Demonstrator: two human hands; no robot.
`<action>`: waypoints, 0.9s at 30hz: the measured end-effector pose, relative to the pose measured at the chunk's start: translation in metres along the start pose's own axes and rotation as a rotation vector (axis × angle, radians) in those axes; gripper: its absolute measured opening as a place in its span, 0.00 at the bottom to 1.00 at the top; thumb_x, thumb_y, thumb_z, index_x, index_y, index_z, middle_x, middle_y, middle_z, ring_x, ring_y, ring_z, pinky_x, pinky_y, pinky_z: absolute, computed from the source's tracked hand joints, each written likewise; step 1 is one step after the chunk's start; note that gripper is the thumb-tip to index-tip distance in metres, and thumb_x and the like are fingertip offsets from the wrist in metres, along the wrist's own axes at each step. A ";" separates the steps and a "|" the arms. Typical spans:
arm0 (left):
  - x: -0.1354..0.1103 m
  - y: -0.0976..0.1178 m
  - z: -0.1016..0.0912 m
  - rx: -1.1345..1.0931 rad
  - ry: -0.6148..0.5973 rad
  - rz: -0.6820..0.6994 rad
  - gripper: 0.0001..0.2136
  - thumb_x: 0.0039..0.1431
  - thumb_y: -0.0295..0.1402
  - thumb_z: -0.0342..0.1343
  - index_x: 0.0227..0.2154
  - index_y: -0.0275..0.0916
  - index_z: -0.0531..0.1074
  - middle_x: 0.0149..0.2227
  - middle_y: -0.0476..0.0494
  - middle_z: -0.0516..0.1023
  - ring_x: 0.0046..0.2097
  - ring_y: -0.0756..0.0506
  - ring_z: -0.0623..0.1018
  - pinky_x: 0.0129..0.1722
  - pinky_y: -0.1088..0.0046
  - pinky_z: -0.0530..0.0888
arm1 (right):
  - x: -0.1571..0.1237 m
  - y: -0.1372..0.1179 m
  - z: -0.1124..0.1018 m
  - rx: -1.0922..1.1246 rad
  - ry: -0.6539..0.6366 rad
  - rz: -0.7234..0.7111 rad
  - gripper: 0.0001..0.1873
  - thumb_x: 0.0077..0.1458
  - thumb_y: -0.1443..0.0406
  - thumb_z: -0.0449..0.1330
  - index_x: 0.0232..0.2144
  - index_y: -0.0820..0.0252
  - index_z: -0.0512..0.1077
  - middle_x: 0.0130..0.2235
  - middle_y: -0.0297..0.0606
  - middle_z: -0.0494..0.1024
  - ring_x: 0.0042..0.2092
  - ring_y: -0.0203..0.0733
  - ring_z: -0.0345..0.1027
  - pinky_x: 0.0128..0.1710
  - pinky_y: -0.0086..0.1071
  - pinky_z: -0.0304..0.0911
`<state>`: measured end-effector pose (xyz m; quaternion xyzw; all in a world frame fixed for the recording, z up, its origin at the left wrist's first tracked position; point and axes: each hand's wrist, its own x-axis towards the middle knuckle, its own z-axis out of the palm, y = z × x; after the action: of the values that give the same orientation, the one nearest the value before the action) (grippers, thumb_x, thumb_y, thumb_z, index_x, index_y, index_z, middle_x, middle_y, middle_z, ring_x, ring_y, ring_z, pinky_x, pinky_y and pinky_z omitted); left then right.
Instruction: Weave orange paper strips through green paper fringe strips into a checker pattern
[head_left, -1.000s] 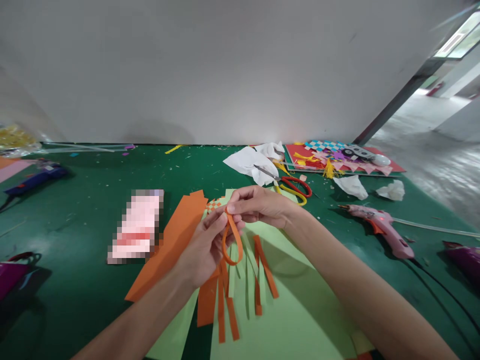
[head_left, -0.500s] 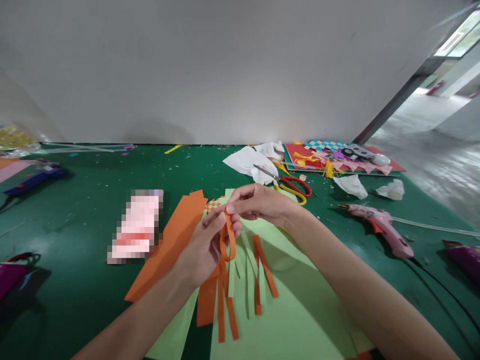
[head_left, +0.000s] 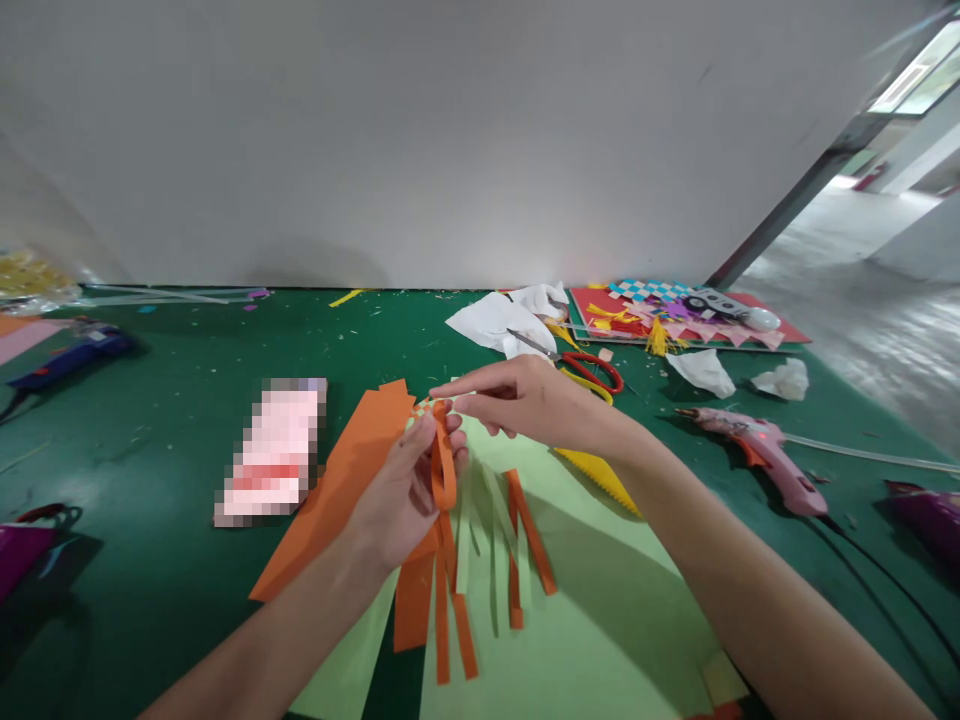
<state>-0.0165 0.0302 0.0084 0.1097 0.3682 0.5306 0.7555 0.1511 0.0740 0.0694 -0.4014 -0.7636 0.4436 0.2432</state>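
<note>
Orange strip [head_left: 443, 470]: narrow paper band, doubled over into a tight flattened loop, same colour as the loose strips below it. It sits above the far left part of the light green sheet [head_left: 600, 620], lifted off it, just short of the small orange-and-green woven patch [head_left: 424, 407] at that sheet's far left corner.

Left hand [head_left: 401, 500]: fingers curled, thumb pressing the strip against them, so it is clamped on the loop from the left side.

Right hand [head_left: 529, 400]: comes in over the sheet's far edge, forefinger stretched out leftward, other fingers loosely bent. Forefinger and thumb tips meet the loop's top end. Can't tell whether they actually pinch it or only touch.

Strip axis: long axis runs near-to-far over the sheet, leaning slightly left at the far end. Rounded bend looks to be at the near end, and the far end points at the woven patch.

Around the sheet:
- More orange and green strips lie fanned across its slit left portion, below the hands.
- Orange sheet [head_left: 341, 490] overlaps its left edge.
- Yellow zigzag-edged piece [head_left: 600, 478] at its right edge, under the right wrist.
- Scissors [head_left: 592, 372] just beyond its far edge.
- Pink glue gun [head_left: 765, 455] well to its right on the green counter [head_left: 172, 420].
</note>
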 end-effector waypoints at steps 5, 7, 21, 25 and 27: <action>0.000 0.001 0.001 -0.005 -0.035 0.021 0.06 0.62 0.27 0.54 0.32 0.36 0.76 0.31 0.49 0.78 0.29 0.54 0.79 0.32 0.80 0.79 | 0.000 0.001 0.003 -0.034 0.000 -0.021 0.16 0.59 0.62 0.54 0.45 0.54 0.78 0.30 0.33 0.78 0.25 0.29 0.61 0.22 0.24 0.53; 0.000 0.001 0.001 -0.024 -0.033 0.022 0.08 0.64 0.26 0.51 0.32 0.34 0.75 0.30 0.48 0.78 0.29 0.54 0.79 0.32 0.79 0.79 | 0.002 0.004 0.004 -0.039 0.008 -0.028 0.15 0.59 0.62 0.54 0.44 0.54 0.78 0.31 0.34 0.79 0.25 0.29 0.61 0.23 0.24 0.54; -0.001 0.001 -0.003 -0.050 -0.131 -0.001 0.09 0.65 0.26 0.50 0.34 0.34 0.75 0.31 0.48 0.76 0.29 0.54 0.77 0.32 0.78 0.79 | -0.001 0.000 0.003 -0.015 0.015 -0.004 0.16 0.59 0.61 0.55 0.45 0.55 0.78 0.30 0.33 0.78 0.26 0.30 0.62 0.24 0.25 0.55; -0.001 0.001 -0.002 -0.042 -0.136 -0.007 0.10 0.65 0.25 0.49 0.34 0.33 0.75 0.31 0.48 0.76 0.29 0.54 0.77 0.31 0.78 0.78 | 0.000 0.001 0.003 -0.011 0.007 -0.007 0.16 0.59 0.62 0.55 0.45 0.56 0.78 0.32 0.34 0.79 0.27 0.30 0.63 0.26 0.25 0.57; -0.001 0.001 -0.002 -0.047 -0.136 -0.014 0.10 0.66 0.25 0.48 0.34 0.33 0.75 0.31 0.47 0.76 0.29 0.54 0.77 0.32 0.78 0.78 | 0.000 0.002 0.003 -0.011 0.007 -0.008 0.15 0.59 0.62 0.55 0.44 0.56 0.78 0.33 0.34 0.80 0.27 0.30 0.63 0.26 0.25 0.58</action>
<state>-0.0183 0.0292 0.0080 0.1254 0.3042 0.5250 0.7849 0.1495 0.0731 0.0666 -0.4013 -0.7667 0.4370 0.2451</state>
